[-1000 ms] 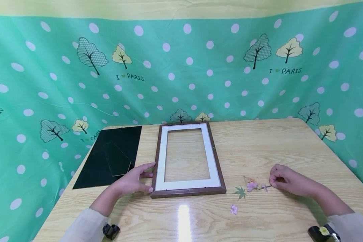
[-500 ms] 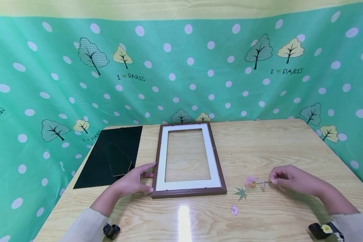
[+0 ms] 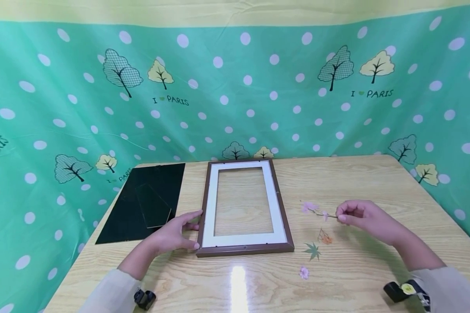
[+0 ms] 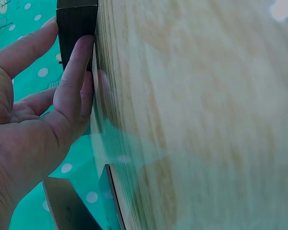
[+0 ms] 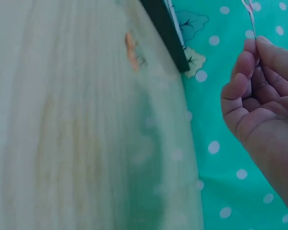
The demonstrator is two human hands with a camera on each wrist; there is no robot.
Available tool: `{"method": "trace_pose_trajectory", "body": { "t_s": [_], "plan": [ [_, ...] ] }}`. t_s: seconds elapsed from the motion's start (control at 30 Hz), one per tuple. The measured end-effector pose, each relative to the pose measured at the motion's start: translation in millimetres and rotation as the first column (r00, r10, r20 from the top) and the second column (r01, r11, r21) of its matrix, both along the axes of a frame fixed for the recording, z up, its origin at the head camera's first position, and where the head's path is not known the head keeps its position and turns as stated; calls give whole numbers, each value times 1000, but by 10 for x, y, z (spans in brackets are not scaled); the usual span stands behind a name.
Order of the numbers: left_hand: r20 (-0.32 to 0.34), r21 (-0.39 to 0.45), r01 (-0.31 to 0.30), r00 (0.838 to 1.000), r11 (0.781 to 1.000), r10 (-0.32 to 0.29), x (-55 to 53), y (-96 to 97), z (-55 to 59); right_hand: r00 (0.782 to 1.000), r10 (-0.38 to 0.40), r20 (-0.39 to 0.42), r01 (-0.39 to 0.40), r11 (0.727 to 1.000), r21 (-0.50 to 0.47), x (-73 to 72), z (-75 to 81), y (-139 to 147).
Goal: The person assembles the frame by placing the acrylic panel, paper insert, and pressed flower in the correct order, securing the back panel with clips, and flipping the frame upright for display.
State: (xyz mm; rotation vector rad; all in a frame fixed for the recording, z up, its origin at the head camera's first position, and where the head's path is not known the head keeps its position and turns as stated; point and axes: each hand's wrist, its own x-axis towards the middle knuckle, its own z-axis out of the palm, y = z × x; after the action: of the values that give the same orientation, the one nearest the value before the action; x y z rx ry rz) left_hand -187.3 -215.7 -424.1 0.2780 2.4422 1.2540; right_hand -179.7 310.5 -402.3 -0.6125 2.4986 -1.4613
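My right hand (image 3: 370, 221) pinches the thin stem of a pink flower sprig (image 3: 309, 207) between thumb and fingertips, just above the table. In the right wrist view the stem (image 5: 253, 26) rises from the fingertips. My left hand (image 3: 170, 234) rests against the left side of a brown picture frame (image 3: 244, 250), thumb by its lower left corner. Seen from the left wrist, extended fingers (image 4: 72, 81) touch the frame's side. Inside the frame lies a white mat (image 3: 243, 240). An orange dried flower (image 3: 326, 238), a green leaf (image 3: 312, 251) and a small pink blossom (image 3: 303, 273) lie right of the frame.
A black backing board (image 3: 121, 213) with a stand flap lies left of the frame, close to my left forearm. The wooden table (image 3: 356, 178) ends at a green dotted cloth (image 3: 235, 65) behind and at both sides.
The right hand has lifted the pink sprig away from the orange flower, moving it up and left towards the frame. The orange flower now lies separate on the table. My left hand stays put.
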Motion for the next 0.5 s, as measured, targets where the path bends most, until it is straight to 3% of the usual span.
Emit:
{"method": "trace_pose_trajectory", "body": {
  "t_s": [0.27, 0.5],
  "plan": [
    [12, 21, 2, 1000, 1000, -2, -3, -3, -2, 999, -22, -45, 19, 998, -59, -114, 123, -212],
    [4, 15, 5, 1000, 1000, -5, -3, -7, -2, 998, -19, -54, 17, 998, -54, -207, 198, -385]
  ]
}}
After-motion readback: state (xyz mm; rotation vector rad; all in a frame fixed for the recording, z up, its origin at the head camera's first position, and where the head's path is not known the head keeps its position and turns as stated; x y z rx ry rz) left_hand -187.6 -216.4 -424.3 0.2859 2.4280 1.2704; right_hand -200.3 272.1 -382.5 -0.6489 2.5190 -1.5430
